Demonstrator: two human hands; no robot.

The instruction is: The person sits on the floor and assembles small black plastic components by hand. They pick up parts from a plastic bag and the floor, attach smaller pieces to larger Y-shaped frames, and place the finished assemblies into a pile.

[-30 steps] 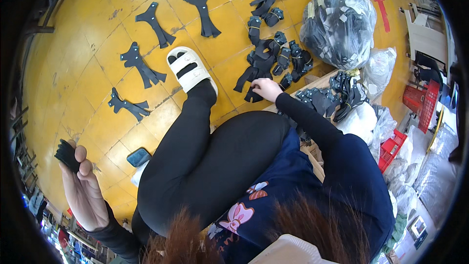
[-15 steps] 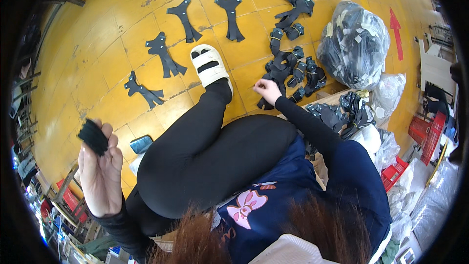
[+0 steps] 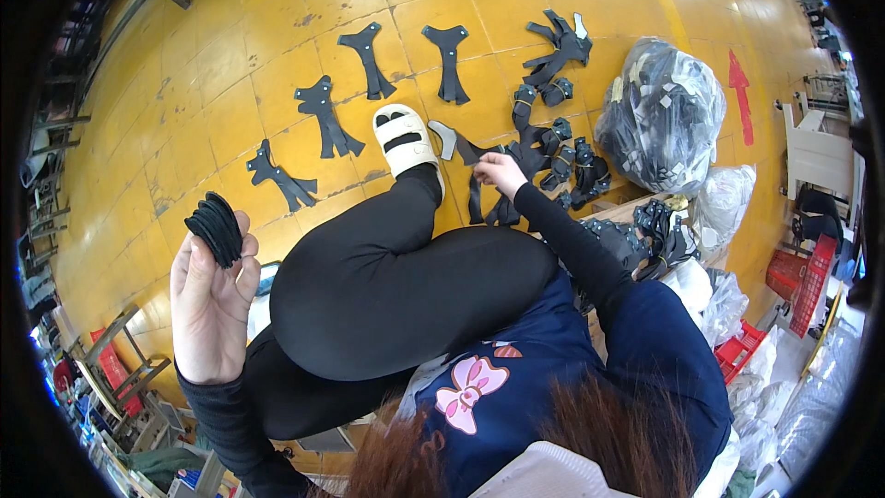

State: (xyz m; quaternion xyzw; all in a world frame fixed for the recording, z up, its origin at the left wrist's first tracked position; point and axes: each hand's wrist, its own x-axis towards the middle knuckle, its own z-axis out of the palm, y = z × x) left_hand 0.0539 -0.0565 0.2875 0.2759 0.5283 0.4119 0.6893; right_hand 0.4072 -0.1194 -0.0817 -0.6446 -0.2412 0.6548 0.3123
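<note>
My left hand (image 3: 212,300) is raised at the left, its fingers closed round a thick stack of black fabric pieces (image 3: 218,229). Low over the floor, my right hand (image 3: 501,173) pinches a black fabric strip (image 3: 467,149) with a pale, whitish end. Just right of that hand lies a heap of dark fabric pieces (image 3: 530,157), partly under my wrist. Several banded bundles (image 3: 588,166) sit beside the heap.
On the yellow tiles beyond my sandalled foot (image 3: 404,140) lie spread black pieces (image 3: 369,60). A stuffed clear plastic bag (image 3: 660,111) stands at the right, with a smaller white bag (image 3: 724,206) below it. A phone (image 3: 267,278) is partly behind my left hand.
My left hand has risen slightly and shifted right with its stack. A pale-ended black strip now stretches out from my right hand toward my foot. The whole view has tilted a little.
</note>
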